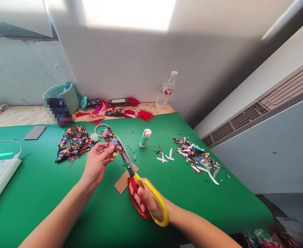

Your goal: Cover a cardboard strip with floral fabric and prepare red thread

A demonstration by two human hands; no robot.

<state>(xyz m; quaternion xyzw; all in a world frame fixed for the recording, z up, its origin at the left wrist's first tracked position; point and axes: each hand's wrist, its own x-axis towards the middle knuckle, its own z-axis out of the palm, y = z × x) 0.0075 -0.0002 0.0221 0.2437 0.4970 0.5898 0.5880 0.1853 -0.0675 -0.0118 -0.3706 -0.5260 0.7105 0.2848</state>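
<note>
- Floral piece (111,138): above the worktop (89,217), long axis slanting down rightward, its right edge against the scissors (129,164).
- Left hand (96,163): nearer, pinching the piece's lower-left side.
- Right hand (151,199): gripping the scissors' handles, below and right.

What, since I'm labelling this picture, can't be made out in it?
Head view: part of the floral piece, behind the fingers of the left hand.
Head view: part of the brown card, behind the scissors.
Head view: the object before the teal basket, blurred by pixelation.
Head view: the white device's near end, cut off by the left edge.
Head view: fine print on the green-and-white tube, too small.
</note>
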